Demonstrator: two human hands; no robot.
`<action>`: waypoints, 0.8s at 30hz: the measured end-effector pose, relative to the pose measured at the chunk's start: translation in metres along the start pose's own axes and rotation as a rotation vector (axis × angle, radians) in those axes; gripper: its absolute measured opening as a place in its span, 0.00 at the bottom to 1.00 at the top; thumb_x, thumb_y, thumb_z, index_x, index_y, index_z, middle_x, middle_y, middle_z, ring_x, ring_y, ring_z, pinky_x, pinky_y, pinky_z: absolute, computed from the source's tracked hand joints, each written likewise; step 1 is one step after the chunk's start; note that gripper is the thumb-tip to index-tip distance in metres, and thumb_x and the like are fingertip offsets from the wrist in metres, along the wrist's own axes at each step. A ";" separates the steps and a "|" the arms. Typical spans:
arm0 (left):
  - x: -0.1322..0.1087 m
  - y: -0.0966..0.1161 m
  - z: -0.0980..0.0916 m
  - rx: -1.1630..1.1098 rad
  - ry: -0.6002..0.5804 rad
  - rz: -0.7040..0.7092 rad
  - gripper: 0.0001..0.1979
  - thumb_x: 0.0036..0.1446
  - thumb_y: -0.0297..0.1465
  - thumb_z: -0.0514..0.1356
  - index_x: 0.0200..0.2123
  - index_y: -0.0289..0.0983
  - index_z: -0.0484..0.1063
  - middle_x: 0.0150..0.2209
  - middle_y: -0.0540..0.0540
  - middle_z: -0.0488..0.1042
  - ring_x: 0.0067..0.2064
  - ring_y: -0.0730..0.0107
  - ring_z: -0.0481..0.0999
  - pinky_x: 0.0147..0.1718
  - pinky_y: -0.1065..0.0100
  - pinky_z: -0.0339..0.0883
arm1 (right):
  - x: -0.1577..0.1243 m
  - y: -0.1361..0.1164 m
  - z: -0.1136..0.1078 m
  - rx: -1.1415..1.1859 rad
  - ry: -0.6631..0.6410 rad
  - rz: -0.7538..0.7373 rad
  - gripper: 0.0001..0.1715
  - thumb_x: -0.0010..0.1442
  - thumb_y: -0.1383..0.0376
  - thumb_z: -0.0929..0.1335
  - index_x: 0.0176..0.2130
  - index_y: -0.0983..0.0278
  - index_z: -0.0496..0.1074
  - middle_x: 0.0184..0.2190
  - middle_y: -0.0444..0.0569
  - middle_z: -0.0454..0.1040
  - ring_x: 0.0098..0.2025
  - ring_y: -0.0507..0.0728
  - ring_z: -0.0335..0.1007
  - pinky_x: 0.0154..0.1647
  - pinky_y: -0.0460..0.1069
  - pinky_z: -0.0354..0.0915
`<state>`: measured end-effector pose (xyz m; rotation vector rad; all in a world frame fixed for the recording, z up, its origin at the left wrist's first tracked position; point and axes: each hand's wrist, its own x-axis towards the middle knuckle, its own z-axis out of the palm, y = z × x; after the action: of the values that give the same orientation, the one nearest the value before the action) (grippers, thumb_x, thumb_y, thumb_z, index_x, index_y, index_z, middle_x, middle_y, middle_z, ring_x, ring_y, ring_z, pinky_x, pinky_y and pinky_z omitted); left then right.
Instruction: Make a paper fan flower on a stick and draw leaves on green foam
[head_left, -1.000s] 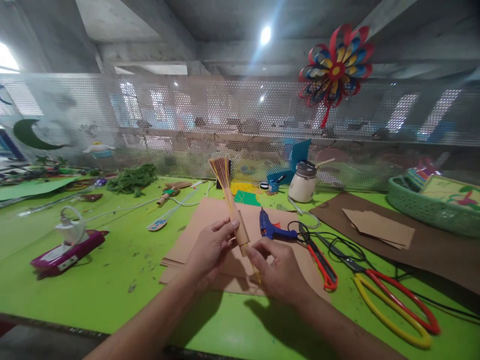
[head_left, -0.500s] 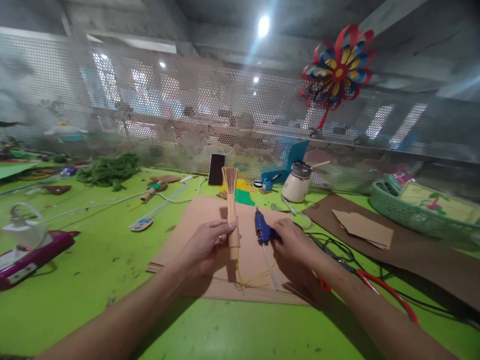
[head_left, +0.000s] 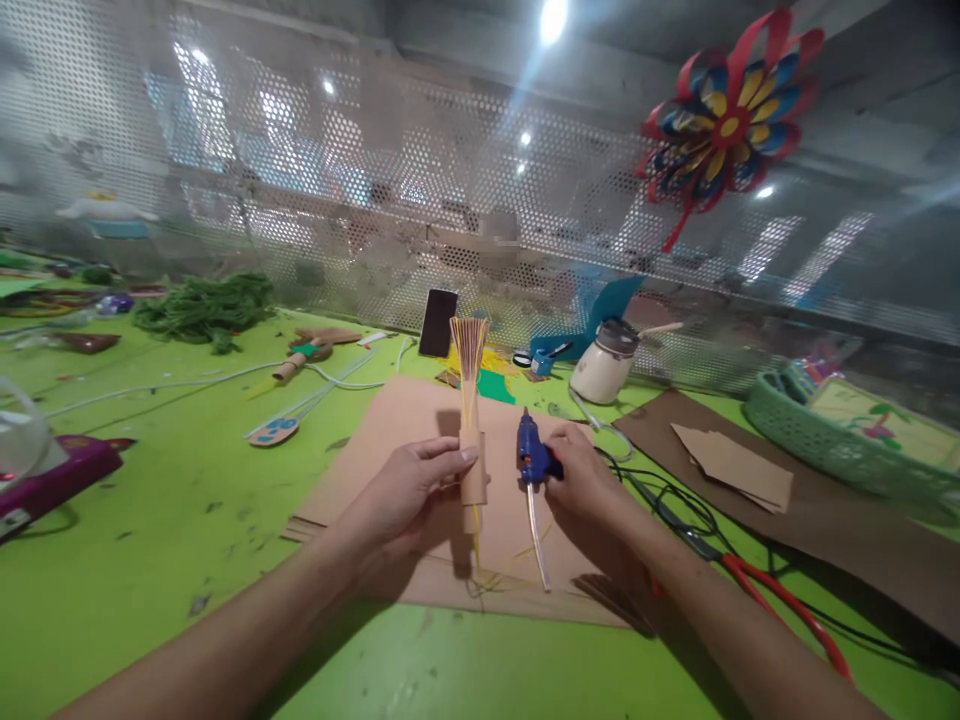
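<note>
My left hand pinches a small cardboard broom-like piece upright, with thin fanned strips at its top and a rolled cardboard handle below. Yellow thread trails from the lower end. In my right hand is a blue glue gun, its nozzle pointing away from me and a clear glue stick sticking out of its back. Both hands are over stacked cardboard sheets. The glue gun and the cardboard piece are apart. My right fingers are partly hidden behind the hand.
Red-handled scissors and black cable lie at right, near brown card and a green basket. A white jar, phone and green yarn stand or lie toward the mesh screen. A purple power strip is at left.
The view has shifted and tilted slightly. Both hands keep their holds, and the cardboard piece and glue gun stay nearly where they were.
</note>
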<state>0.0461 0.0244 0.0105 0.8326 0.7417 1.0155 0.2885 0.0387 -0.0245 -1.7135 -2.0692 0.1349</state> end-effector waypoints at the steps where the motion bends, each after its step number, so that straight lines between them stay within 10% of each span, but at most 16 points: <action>1: -0.001 0.000 0.001 -0.006 0.004 -0.002 0.06 0.46 0.26 0.70 0.31 0.31 0.80 0.28 0.41 0.79 0.28 0.70 0.75 0.30 0.72 0.70 | 0.000 -0.001 -0.003 0.051 0.018 0.002 0.13 0.49 0.73 0.68 0.37 0.64 0.74 0.43 0.54 0.69 0.47 0.61 0.65 0.49 0.54 0.61; 13: -0.005 0.006 0.002 0.017 -0.004 -0.044 0.07 0.44 0.28 0.71 0.27 0.31 0.78 0.25 0.43 0.75 0.26 0.70 0.73 0.26 0.71 0.70 | -0.058 -0.020 -0.072 0.899 -0.040 0.109 0.26 0.56 0.47 0.69 0.46 0.61 0.77 0.38 0.57 0.78 0.39 0.64 0.73 0.39 0.55 0.69; 24: -0.008 -0.002 0.004 0.001 -0.006 -0.123 0.11 0.42 0.31 0.72 0.28 0.32 0.79 0.27 0.43 0.75 0.28 0.69 0.75 0.30 0.72 0.70 | -0.086 -0.021 -0.068 0.735 -0.143 0.151 0.21 0.60 0.46 0.65 0.41 0.53 0.81 0.36 0.57 0.79 0.38 0.66 0.74 0.35 0.56 0.71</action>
<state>0.0476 0.0152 0.0122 0.7813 0.7793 0.9030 0.3074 -0.0619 0.0196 -1.4019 -1.6589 0.9576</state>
